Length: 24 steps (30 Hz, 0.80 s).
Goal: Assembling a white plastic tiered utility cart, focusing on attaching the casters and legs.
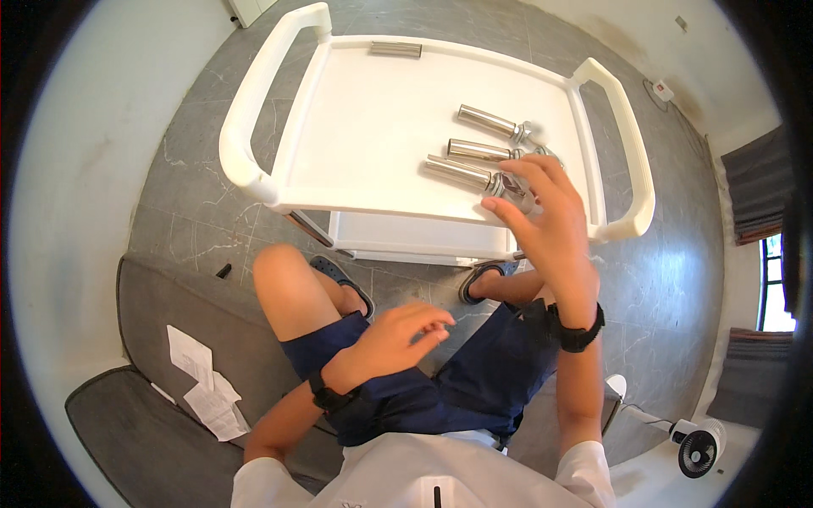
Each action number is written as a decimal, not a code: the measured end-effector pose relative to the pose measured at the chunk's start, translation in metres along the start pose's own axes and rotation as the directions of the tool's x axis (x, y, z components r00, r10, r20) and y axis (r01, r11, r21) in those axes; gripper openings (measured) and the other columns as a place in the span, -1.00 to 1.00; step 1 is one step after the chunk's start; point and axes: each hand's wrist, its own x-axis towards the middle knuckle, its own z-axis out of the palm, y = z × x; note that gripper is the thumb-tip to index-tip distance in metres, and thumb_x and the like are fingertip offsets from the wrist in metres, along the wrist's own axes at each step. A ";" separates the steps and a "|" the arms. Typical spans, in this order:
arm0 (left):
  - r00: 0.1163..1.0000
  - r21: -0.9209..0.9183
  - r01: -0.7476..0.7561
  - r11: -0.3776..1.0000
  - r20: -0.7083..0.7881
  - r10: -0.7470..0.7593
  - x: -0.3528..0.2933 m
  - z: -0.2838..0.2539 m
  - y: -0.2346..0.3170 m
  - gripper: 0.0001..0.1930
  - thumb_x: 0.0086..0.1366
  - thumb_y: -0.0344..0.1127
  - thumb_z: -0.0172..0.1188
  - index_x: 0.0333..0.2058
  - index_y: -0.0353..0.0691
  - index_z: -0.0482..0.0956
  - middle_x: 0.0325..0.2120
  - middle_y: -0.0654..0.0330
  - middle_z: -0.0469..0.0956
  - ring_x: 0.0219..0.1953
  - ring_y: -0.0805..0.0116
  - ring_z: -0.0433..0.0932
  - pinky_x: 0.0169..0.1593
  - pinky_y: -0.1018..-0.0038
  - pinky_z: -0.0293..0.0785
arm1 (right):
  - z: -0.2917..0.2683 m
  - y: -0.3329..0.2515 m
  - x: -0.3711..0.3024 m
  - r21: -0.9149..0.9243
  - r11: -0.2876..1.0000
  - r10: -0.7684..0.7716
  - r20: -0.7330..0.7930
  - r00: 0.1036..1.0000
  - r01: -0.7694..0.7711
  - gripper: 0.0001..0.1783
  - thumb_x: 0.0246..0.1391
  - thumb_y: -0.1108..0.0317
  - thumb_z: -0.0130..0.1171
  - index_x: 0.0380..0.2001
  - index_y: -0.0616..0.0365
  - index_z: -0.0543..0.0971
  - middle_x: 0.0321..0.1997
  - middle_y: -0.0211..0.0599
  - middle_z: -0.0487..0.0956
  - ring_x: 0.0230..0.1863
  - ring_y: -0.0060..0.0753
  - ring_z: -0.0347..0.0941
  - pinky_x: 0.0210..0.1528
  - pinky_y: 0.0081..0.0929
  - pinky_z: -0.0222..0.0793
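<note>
My right hand (549, 216) is over the front right of a white cart's top tray (364, 135), thumb and fingers spread. It hovers at the fitting end of the nearest chrome tube (457, 172); I cannot tell whether it touches it. Two more chrome tubes, a middle one (478, 151) and a far one (486, 121), lie roughly parallel behind it. Their right ends carry fittings that look like casters, partly hidden by my fingers. Above my lap, my left hand (394, 339) is empty, its fingers loosely bent and apart.
Short metal tubes (395, 50) lie at the tray's back edge. Raised handles, left (241, 144) and right (635, 169), flank the tray. A lower shelf (406, 233) shows underneath. Paper sheets (207, 394) lie on the grey sofa (169, 296); a small fan (698, 450) stands at lower right.
</note>
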 end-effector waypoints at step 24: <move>0.877 -0.042 0.040 0.998 0.481 -0.015 0.069 0.050 -0.121 -0.74 0.34 -0.23 0.17 -0.09 -0.23 0.59 -0.32 0.06 0.66 -0.30 0.18 0.64 -0.22 0.27 0.52 | -0.054 0.034 0.055 -0.366 0.928 0.232 0.421 0.877 -0.070 -0.70 0.09 0.46 0.24 -0.08 0.10 0.52 -0.17 -0.14 0.56 -0.13 -0.10 0.52 -0.07 -0.23 0.43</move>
